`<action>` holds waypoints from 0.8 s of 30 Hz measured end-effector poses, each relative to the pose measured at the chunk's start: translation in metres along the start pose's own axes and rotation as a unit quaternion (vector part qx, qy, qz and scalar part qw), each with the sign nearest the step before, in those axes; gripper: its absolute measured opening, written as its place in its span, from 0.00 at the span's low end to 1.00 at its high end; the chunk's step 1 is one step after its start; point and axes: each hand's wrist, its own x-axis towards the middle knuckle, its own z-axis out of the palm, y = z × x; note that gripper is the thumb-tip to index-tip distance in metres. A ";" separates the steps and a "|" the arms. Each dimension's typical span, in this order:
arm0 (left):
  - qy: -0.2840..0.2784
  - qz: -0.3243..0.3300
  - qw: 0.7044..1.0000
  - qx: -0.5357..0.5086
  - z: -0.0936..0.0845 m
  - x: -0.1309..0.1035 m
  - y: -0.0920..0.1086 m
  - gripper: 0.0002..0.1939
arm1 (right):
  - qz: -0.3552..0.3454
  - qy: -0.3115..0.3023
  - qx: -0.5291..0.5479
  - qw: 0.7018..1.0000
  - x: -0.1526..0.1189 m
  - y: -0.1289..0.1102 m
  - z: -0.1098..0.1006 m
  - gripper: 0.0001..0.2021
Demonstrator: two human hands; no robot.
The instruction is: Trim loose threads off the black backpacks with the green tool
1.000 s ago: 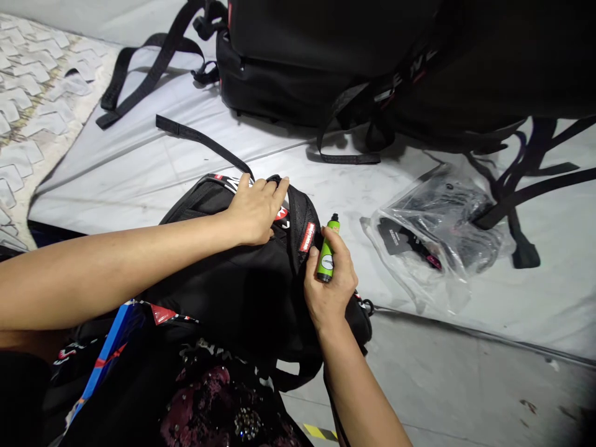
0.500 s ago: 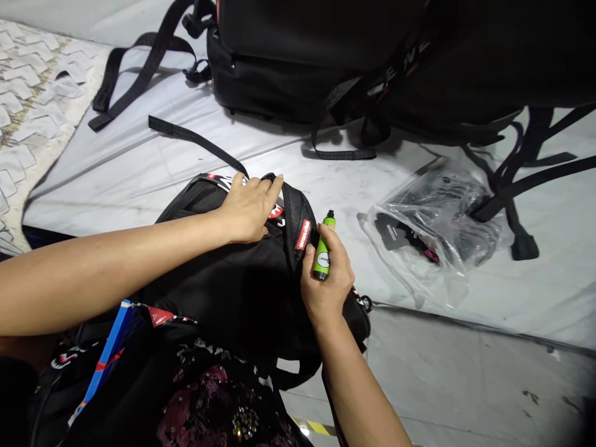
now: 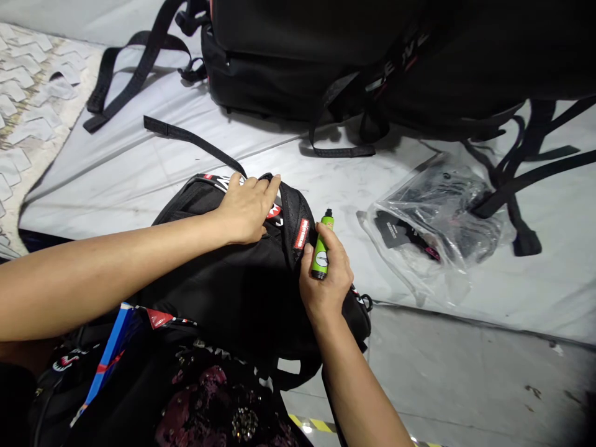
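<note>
A black backpack (image 3: 233,285) lies across my lap and against the edge of the white-covered table. My left hand (image 3: 249,211) rests flat on its upper part, fingers stretched out over a white-lettered, red-patterned strip. In my right hand (image 3: 328,273) is a short green tube with black ends (image 3: 322,245), marker-like in shape, held upright between thumb and fingers. That hand also touches the bag's edge beside a red label (image 3: 302,234). A loose black strap (image 3: 195,139) runs from the bag onto the table.
More black bags (image 3: 302,68) with dangling straps stand at the back of the table. To the right, a clear plastic bag (image 3: 433,230) holds dark pieces and a tag. White cut pieces (image 3: 28,93) lie at the far left. A blue strip (image 3: 109,354) is by my lap.
The view has shifted very slightly. Both hands keep their places on the backpack, and the green tube stays in my right hand.
</note>
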 end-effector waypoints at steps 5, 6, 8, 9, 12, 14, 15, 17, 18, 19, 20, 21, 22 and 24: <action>0.008 0.005 1.000 -0.008 0.000 -0.001 0.000 0.52 | -0.001 0.002 0.000 1.000 0.000 0.000 0.000 0.21; 0.013 0.003 1.000 -0.007 0.001 -0.001 0.000 0.52 | -0.002 0.004 -0.001 1.000 0.000 0.000 0.000 0.21; 0.017 -0.002 1.000 -0.002 0.002 -0.001 0.000 0.53 | 0.000 0.007 -0.004 1.000 0.000 0.000 0.001 0.20; 0.015 -0.003 1.000 0.001 0.003 -0.001 0.000 0.53 | 0.002 0.007 -0.005 1.000 0.000 -0.001 0.001 0.19; 0.007 0.011 1.000 0.000 0.003 0.000 -0.002 0.52 | 0.004 0.008 -0.007 1.000 0.000 -0.001 0.001 0.19; 0.004 0.022 1.000 -0.006 0.003 0.000 -0.003 0.52 | 0.002 0.009 -0.007 1.000 0.000 -0.001 0.001 0.19; 0.006 0.021 1.000 -0.008 0.003 0.000 -0.003 0.52 | 0.002 0.010 -0.007 1.000 0.000 -0.001 0.001 0.19; 0.015 0.012 1.000 -0.008 0.003 0.000 -0.001 0.53 | 0.003 0.008 -0.008 1.000 0.000 -0.001 0.001 0.19; 0.018 0.006 1.000 -0.005 0.003 0.000 -0.001 0.53 | 0.004 0.007 -0.008 1.000 0.000 -0.001 0.001 0.19; 0.018 0.001 1.000 -0.001 0.003 0.000 0.000 0.53 | 0.006 0.007 -0.008 1.000 0.000 -0.001 0.001 0.19; 0.017 -0.001 1.000 0.002 0.003 0.000 0.001 0.52 | 0.007 0.006 -0.006 1.000 0.000 -0.001 0.001 0.19; 0.014 0.000 1.000 0.005 0.002 0.000 0.001 0.52 | 0.009 0.005 -0.004 1.000 0.000 -0.001 0.001 0.19; 0.013 0.004 1.000 0.006 0.002 -0.001 0.001 0.52 | 0.010 0.003 -0.003 1.000 0.000 -0.001 0.001 0.18; 0.014 0.015 1.000 0.002 0.003 -0.001 -0.001 0.51 | 0.009 0.001 -0.003 1.000 0.000 -0.001 0.001 0.18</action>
